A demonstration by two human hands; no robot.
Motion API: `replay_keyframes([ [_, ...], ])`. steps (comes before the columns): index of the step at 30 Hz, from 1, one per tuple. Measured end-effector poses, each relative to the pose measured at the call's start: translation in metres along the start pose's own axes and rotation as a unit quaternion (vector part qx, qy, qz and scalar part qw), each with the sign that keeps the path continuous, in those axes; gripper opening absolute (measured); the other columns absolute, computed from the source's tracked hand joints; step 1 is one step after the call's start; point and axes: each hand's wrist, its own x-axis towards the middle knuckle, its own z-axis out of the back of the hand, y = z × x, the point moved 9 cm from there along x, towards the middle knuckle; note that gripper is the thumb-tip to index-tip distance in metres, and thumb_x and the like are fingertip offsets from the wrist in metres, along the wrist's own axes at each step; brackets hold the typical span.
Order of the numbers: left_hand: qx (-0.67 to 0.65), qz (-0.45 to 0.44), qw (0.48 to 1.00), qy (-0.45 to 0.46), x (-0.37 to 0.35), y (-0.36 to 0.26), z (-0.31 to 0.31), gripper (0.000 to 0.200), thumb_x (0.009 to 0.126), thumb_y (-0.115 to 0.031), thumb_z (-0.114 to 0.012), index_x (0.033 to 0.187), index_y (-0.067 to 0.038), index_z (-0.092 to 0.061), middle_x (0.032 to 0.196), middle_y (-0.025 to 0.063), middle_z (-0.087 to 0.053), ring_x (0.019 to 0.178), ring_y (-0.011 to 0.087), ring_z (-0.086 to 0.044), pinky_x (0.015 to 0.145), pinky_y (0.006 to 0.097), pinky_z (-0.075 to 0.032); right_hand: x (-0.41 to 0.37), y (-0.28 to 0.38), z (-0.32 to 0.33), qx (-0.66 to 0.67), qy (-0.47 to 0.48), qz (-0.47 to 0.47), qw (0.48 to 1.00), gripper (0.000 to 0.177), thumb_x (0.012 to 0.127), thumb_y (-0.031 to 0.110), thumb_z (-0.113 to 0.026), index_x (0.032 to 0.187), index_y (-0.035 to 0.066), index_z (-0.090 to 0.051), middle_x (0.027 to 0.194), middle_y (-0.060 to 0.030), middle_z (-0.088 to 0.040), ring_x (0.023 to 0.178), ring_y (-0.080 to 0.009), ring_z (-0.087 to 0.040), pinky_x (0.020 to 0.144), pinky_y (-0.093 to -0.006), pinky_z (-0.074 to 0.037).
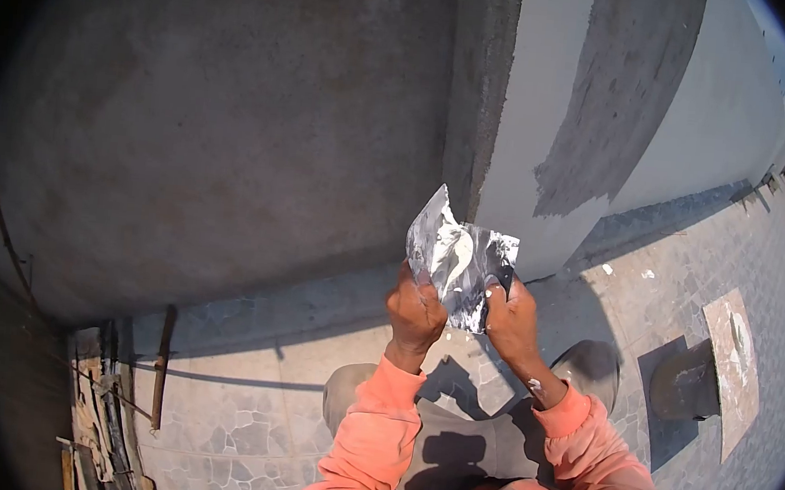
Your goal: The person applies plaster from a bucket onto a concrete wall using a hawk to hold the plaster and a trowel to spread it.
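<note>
At your far left, a rusty rod [161, 365] leans against the grey wall [235, 119], beside a bundle of sticks [103, 406]. Your left hand [414, 314] is closed on the lower left edge of a crumpled silvery sheet [455, 258] smeared with white paste, which you hold up in front of the wall's corner, above the stone paving [246, 419]. Your right hand [512, 323] pinches the sheet's lower right edge, fingers curled tight. Further right, your shoe [592, 367] rests on the paving, then comes a dark bucket [684, 384] touching a paste-stained board [732, 368].
</note>
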Motion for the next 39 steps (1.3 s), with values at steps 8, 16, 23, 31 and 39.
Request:
replay_keyframes([
  [8, 0.002, -0.088, 0.994, 0.066, 0.004, -0.024, -0.004, 0.03, 0.093, -0.009, -0.044, 0.114, 0.011, -0.051, 0.073, 0.0223, -0.062, 0.056, 0.0377, -0.061, 0.05, 0.0408, -0.048, 0.013, 0.018, 0.01, 0.077, -0.062, 0.043, 0.994, 0.021, 0.093, 0.015, -0.048, 0.099, -0.003, -0.058, 0.07, 0.0003, -0.053, 0.065, -0.0071, -0.044, 0.06, -0.0262, -0.04],
  [16, 0.004, -0.042, 0.977, 0.209, 0.001, -0.006, -0.027, 0.063, 0.082, -0.049, -0.063, 0.123, -0.003, -0.052, 0.116, 0.0146, -0.063, 0.089, 0.0315, -0.067, 0.071, 0.0367, -0.056, 0.021, 0.001, 0.024, 0.027, -0.054, -0.017, 0.998, 0.025, 0.092, 0.018, -0.048, 0.103, -0.004, -0.056, 0.082, -0.0099, -0.061, 0.075, -0.0141, -0.051, 0.073, -0.0313, -0.044],
  [23, -0.018, -0.022, 0.955, 0.297, -0.001, -0.003, -0.039, 0.089, 0.06, -0.041, -0.08, 0.135, -0.009, -0.044, 0.127, 0.009, -0.057, 0.103, 0.0301, -0.063, 0.079, 0.0364, -0.055, 0.024, -0.044, 0.018, 0.213, -0.057, -0.063, 0.973, 0.023, 0.092, 0.016, -0.05, 0.102, -0.003, -0.058, 0.08, -0.0006, -0.058, 0.073, -0.0063, -0.046, 0.068, -0.0253, -0.041],
  [31, 0.042, -0.045, 0.951, 0.304, -0.003, -0.017, -0.044, 0.07, 0.07, 0.001, -0.069, 0.135, -0.008, -0.044, 0.125, 0.0143, -0.058, 0.098, 0.0339, -0.063, 0.079, 0.0372, -0.053, 0.022, -0.047, 0.013, 0.37, -0.038, -0.119, 0.921, 0.023, 0.094, 0.01, -0.047, 0.111, -0.005, -0.054, 0.096, -0.0046, -0.06, 0.085, -0.0096, -0.054, 0.077, -0.0256, -0.045],
  [39, 0.077, -0.059, 0.955, 0.28, -0.006, -0.025, -0.042, 0.064, 0.073, 0.007, -0.06, 0.134, -0.009, -0.047, 0.125, 0.0134, -0.058, 0.097, 0.0326, -0.064, 0.08, 0.0373, -0.052, 0.025, -0.041, 0.02, 0.461, -0.024, -0.147, 0.875, 0.024, 0.09, 0.01, -0.051, 0.109, -0.005, -0.053, 0.096, -0.0097, -0.061, 0.082, -0.0179, -0.063, 0.074, -0.0307, -0.053],
])
